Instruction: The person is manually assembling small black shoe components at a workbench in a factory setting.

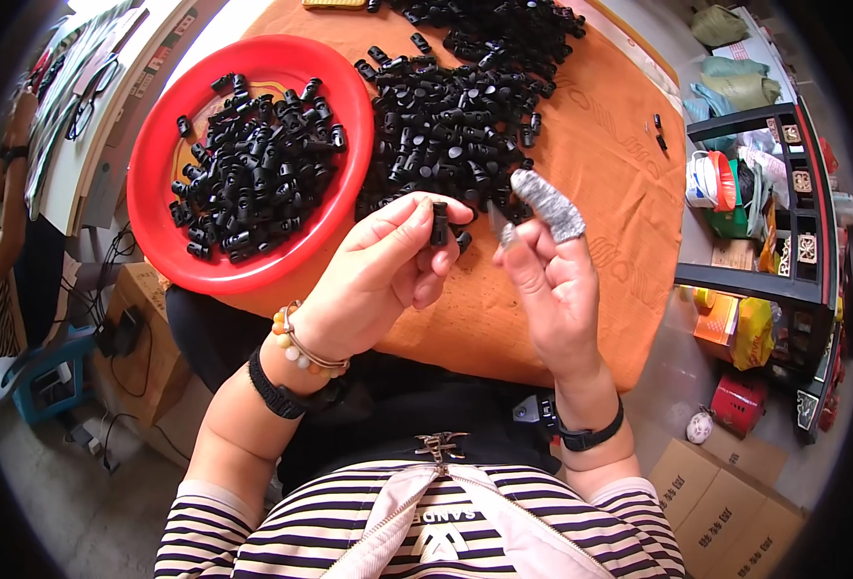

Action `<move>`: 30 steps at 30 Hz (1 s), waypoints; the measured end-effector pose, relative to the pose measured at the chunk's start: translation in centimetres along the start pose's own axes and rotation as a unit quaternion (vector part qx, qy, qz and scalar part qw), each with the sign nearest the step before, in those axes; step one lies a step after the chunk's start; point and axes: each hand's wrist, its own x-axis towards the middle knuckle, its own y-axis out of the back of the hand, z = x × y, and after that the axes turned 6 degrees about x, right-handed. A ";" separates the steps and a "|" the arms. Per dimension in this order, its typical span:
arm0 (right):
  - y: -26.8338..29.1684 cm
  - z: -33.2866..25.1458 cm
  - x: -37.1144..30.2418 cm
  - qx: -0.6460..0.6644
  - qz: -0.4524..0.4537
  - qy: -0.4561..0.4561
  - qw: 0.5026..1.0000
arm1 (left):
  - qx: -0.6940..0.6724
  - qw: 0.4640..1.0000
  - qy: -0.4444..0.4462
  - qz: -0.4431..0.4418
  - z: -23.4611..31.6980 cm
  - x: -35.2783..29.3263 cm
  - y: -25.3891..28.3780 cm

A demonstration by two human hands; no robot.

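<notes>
A table with an orange cloth is the biggest thing here. A round red tray sits at its left edge, with many black plastic cord locks lying in it, all mixed up. A big heap of more cord locks lies just right of the tray and runs up to the table's far edge. The left hand and the right hand are up over the table's near edge, apart from each other. A bead bracelet goes around the left wrist. A fuzzy grey finger cover is on one pointing finger of the right hand. The left thumb and first finger pinch one black cord lock, standing upright. The right thumb and fingers are close together on a thin pointed thing, perhaps a little blade, but it is too blurry to be sure. Two tiny black pieces lie near the table's right edge.
</notes>
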 end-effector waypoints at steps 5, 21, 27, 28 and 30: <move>-0.6 0.2 -0.6 -0.045 -0.040 -0.022 0.998 | -0.038 0.999 -0.015 0.008 -0.4 0.1 0.3; -1.5 0.3 -0.2 0.031 -0.052 -0.016 0.998 | -0.023 1.000 0.011 0.001 -0.5 0.2 0.6; -1.0 0.5 -0.4 0.031 -0.059 -0.042 0.997 | 0.010 1.000 0.001 0.004 -0.5 0.3 0.7; -1.0 0.5 -0.4 0.048 -0.056 -0.055 0.996 | 0.013 1.000 0.000 0.009 -0.5 0.3 0.5; -1.0 0.4 -0.4 0.059 -0.056 -0.057 0.995 | 0.018 1.000 -0.001 0.015 -0.6 0.3 0.4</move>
